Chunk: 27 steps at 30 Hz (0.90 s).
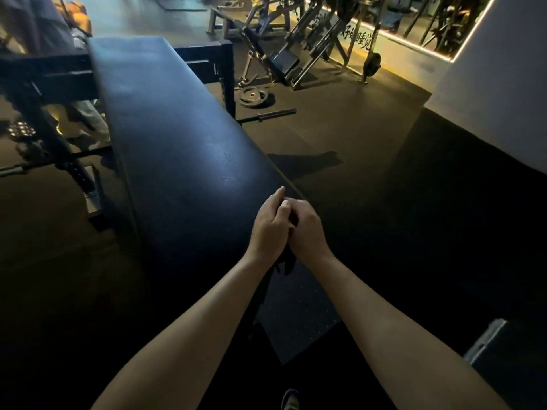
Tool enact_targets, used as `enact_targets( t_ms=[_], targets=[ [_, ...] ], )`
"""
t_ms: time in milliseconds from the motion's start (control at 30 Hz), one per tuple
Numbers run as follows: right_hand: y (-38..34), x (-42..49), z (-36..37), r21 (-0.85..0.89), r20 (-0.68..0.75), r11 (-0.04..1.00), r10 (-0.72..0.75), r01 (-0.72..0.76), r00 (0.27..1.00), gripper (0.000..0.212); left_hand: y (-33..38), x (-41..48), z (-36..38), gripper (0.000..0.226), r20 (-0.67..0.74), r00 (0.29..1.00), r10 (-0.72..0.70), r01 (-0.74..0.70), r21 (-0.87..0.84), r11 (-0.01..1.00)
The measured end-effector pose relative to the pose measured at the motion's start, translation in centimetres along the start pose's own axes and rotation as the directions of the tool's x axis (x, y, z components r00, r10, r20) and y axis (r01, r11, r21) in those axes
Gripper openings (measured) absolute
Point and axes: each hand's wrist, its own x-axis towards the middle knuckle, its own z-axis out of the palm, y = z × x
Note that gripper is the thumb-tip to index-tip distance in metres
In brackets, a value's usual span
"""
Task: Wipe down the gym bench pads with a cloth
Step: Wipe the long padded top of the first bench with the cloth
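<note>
Left grip (270, 224): curled, pinching the dark crumpled cloth (285, 263) with the right.
Right grip (306, 229): closed over the same cloth.
Cloth: frame centre, bunched between both hands, its tail dangling below the wrists.
Table: long black padded gym bench pad (177, 137), hands at its near right edge.

1. Black brush-style Chinese characters run along the lit wall strip (362, 39) behind the weight machines (284, 39) at the top right
2. The last two characters at the right end read 睡觉; the one before them looks like 好, and the rest to the left is hidden by machine frames and cannot be read
3. The weight plate (254, 97) lying on the floor shows no marking that can be read
4. The bench pad (177, 137) carries no visible label or brand
</note>
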Motion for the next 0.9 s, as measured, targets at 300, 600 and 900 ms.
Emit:
enact_targets(
  t_ms=[300, 600, 900],
  targets=[
    [5.3, 3.2, -3.3, -0.372, 0.174, 0.916, -0.091, 0.151, 0.981, 0.040, -2.5, 3.1, 1.7, 0.042, -0.148, 0.975, 0.168, 0.017, 0.796, 0.606],
    [5.9, 6.2, -3.2, -0.324, 0.093, 0.943, -0.054, 0.081, 0.994, 0.036, -3.3, 2.9, 2.3, 0.053, -0.107, 0.963, 0.249, 0.002, 0.921, 0.389],
    [5.8, 6.1, -3.2, -0.366, 0.084, 0.929, -0.030, 0.059, 0.996, 0.030, -3.0, 2.9, 2.5, 0.051, -0.107, 0.967, 0.231, 0.011, 0.924, 0.381]
  ],
)
